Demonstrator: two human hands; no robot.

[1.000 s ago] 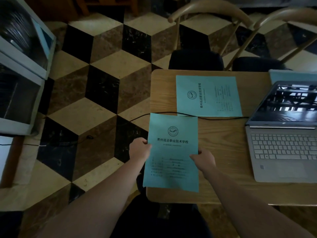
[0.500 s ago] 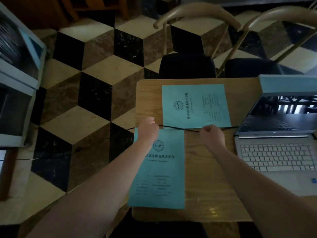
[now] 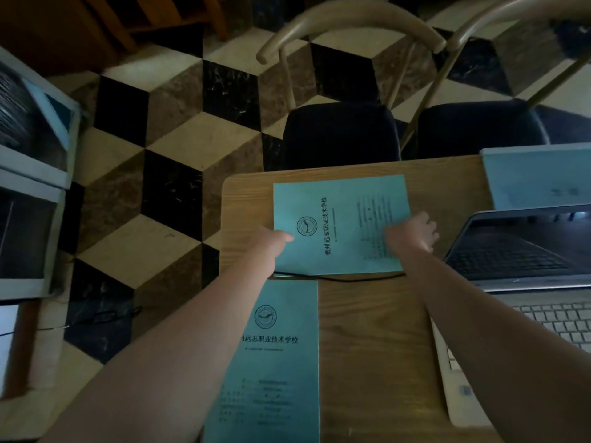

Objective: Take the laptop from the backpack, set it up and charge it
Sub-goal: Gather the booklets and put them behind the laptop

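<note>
Head cam: laptop open on counter at right, black cable running to it, so charging looks sorted. Left hand & right hand both on far booklet; grip unclear w/ blur. Next: shift it. Near booklet overhangs counter edge; free space mid-counter.

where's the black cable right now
In the head view the cable runs across the table between the two teal booklets, just under the far booklet's near edge, toward the laptop on the right.
</note>
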